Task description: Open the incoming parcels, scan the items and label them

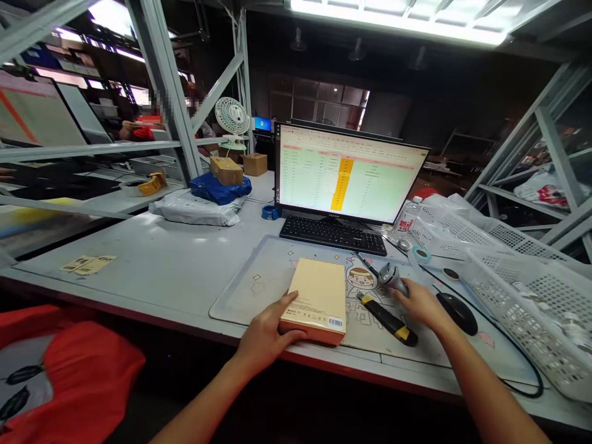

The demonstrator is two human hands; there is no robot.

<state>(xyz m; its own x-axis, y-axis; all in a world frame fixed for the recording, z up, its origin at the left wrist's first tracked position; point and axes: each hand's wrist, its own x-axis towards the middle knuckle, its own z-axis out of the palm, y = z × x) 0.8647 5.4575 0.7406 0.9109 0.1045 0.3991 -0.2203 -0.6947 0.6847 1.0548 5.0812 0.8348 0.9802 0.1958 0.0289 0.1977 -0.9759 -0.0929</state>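
My left hand (266,330) is closed on the near left corner of a cream-coloured box (319,283), which lies on the desk mat (268,271). A barcode label shows near the box's front right edge. My right hand (420,302) is wrapped round the grey handle of a barcode scanner (392,279), its head pointing away and to the left. Between box and right hand lies a black and yellow utility knife (391,319). A pen (365,264) rests just beyond, close to the scanner head.
A monitor (314,179) with a spreadsheet stands behind the keyboard (333,234). On the right are a mouse (457,313), a cable, a bottle (409,216) and white plastic baskets (518,314). Wrapped parcels (198,211) lie at back left, near a small fan (232,117). A person in red is at far left.
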